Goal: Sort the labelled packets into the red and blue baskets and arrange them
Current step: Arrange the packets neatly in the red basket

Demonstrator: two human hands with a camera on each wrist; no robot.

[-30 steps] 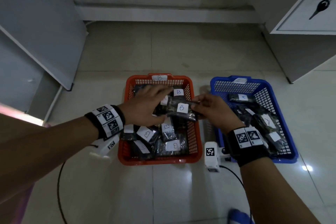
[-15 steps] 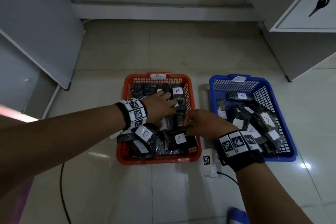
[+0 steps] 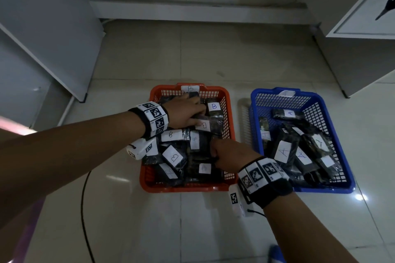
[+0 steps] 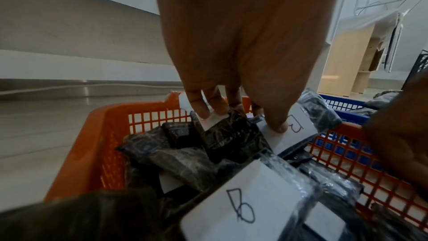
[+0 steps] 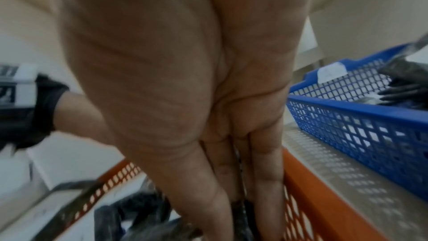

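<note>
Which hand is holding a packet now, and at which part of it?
The left hand holds none; its straight fingers press B packets in the red basket. The right hand's hold cannot be told.

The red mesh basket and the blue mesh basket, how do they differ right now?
The red plastic mesh basket holds dark wrapped packets labelled B; the blue plastic mesh basket holds ones labelled A. Both hands are in the red basket, the left hand near the far end and the right hand near the front; none is in the blue. The red one's packets cover its floor; the blue one's far end shows bare mesh. Both share shape and a paper tag on the far rim.
</note>
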